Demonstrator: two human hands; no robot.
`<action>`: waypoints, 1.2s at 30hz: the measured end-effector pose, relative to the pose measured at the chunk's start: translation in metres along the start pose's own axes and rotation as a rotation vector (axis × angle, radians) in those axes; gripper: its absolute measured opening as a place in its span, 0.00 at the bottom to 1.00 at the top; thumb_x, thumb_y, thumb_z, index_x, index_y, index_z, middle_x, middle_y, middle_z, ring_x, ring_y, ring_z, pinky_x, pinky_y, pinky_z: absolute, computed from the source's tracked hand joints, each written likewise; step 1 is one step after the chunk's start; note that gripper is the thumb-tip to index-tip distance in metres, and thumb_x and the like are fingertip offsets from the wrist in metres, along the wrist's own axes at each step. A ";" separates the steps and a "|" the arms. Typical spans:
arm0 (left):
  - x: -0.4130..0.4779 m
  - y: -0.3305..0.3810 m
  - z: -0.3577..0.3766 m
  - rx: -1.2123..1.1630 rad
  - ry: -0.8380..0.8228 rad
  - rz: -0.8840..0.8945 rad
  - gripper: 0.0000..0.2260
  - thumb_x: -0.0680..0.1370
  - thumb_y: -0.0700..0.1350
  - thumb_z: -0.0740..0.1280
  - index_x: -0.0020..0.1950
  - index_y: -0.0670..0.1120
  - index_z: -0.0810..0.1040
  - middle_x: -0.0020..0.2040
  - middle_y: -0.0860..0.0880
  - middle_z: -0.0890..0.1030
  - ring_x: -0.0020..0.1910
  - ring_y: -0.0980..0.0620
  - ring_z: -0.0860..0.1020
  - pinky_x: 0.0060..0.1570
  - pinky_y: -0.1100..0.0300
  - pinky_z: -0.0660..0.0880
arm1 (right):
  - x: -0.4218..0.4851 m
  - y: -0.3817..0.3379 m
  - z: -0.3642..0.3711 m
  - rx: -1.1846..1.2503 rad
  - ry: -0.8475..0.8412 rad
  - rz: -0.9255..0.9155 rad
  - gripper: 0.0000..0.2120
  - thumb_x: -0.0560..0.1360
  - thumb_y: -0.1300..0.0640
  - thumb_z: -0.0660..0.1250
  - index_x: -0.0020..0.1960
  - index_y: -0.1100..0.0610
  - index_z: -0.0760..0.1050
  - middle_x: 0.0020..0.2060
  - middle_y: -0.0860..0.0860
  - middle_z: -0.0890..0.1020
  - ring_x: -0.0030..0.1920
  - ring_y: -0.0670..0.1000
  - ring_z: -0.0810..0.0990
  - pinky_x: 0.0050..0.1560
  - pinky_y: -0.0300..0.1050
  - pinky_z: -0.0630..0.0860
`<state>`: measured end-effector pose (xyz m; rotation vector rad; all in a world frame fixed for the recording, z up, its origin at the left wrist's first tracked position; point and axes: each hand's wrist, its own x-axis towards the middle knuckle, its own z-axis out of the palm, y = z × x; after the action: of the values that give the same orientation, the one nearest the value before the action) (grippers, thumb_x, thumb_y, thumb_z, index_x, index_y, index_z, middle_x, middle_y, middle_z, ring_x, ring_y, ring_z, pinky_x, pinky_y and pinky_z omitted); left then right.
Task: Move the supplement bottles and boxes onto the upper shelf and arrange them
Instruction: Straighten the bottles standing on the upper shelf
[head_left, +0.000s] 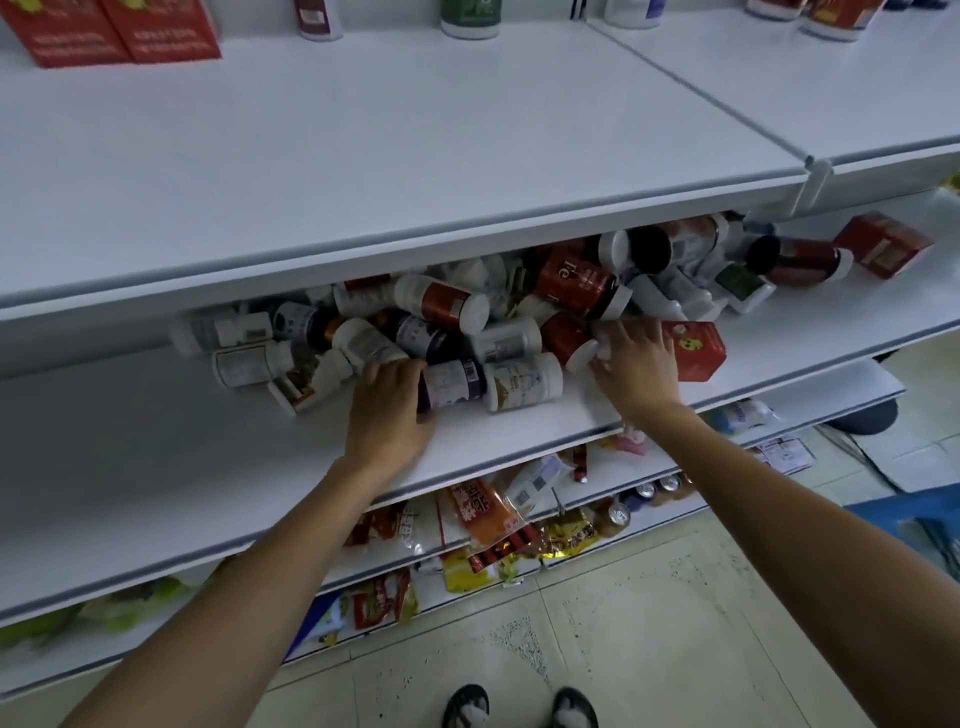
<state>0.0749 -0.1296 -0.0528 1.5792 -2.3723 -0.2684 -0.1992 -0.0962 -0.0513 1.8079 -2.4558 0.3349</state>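
Note:
A heap of several supplement bottles lies on its side on the middle shelf, under the upper shelf. My left hand grips a purple-labelled bottle at the front of the heap. My right hand reaches over a red box, its fingertips on the white cap of a red bottle. Whether it grasps anything is unclear. A cream-labelled bottle lies between my hands. Another red box lies far right. Two red boxes and several bottles stand at the back of the upper shelf.
The upper shelf has a broad bare white front area. A divider separates it from the neighbouring shelf unit to the right. Lower shelves hold snack packets and cans. Tiled floor and my sandalled feet are below.

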 end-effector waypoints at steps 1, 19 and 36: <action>0.000 0.000 0.003 0.044 -0.002 -0.008 0.23 0.73 0.47 0.69 0.66 0.42 0.70 0.64 0.42 0.74 0.63 0.41 0.68 0.61 0.52 0.64 | 0.004 0.002 0.004 -0.042 -0.027 -0.031 0.21 0.75 0.57 0.63 0.67 0.60 0.70 0.62 0.61 0.74 0.67 0.61 0.65 0.67 0.54 0.59; -0.053 0.042 -0.009 -0.382 0.164 -0.510 0.25 0.67 0.47 0.76 0.61 0.45 0.75 0.54 0.43 0.75 0.51 0.46 0.75 0.48 0.61 0.69 | 0.025 0.033 0.003 -0.203 -0.087 -0.226 0.14 0.76 0.59 0.61 0.61 0.60 0.73 0.58 0.64 0.75 0.61 0.64 0.70 0.64 0.63 0.62; -0.078 0.109 -0.027 -0.719 0.281 -0.676 0.19 0.70 0.42 0.73 0.59 0.46 0.73 0.52 0.50 0.74 0.51 0.52 0.72 0.48 0.61 0.66 | 0.012 0.057 -0.027 0.485 -0.029 -0.201 0.12 0.76 0.60 0.65 0.57 0.56 0.81 0.50 0.63 0.81 0.54 0.64 0.77 0.58 0.58 0.71</action>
<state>0.0174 -0.0160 -0.0042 1.7951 -1.2400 -0.8514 -0.2588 -0.0859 -0.0305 2.2215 -2.3215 0.9613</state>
